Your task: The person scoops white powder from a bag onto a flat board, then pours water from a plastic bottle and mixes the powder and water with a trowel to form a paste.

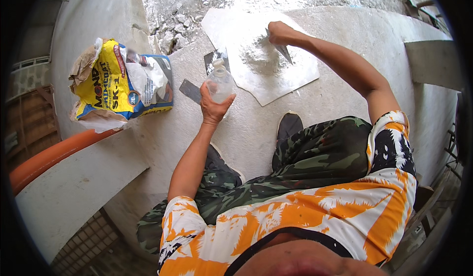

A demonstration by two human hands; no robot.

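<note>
My left hand (215, 104) is wrapped around a clear plastic bottle (220, 85), whose neck points away from me. My right hand (281, 33) grips a metal trowel (284, 53), its handle hidden in the fist and its blade angled down over a mound of pale powder (258, 53). The powder lies on a flat whitish board (306, 72) on the concrete floor. Left of the board rest a dark flat blade or plate (190, 90) and another dark flat tool (211, 59), partly behind the bottle.
An open paper sack of Mondo skimcoat powder (111, 80) stands at the left. An orange pipe (63, 156) runs beside a concrete ledge (85, 176). Broken rubble (179, 30) lies beyond the floor slab. A concrete block or beam (432, 63) juts in at the right.
</note>
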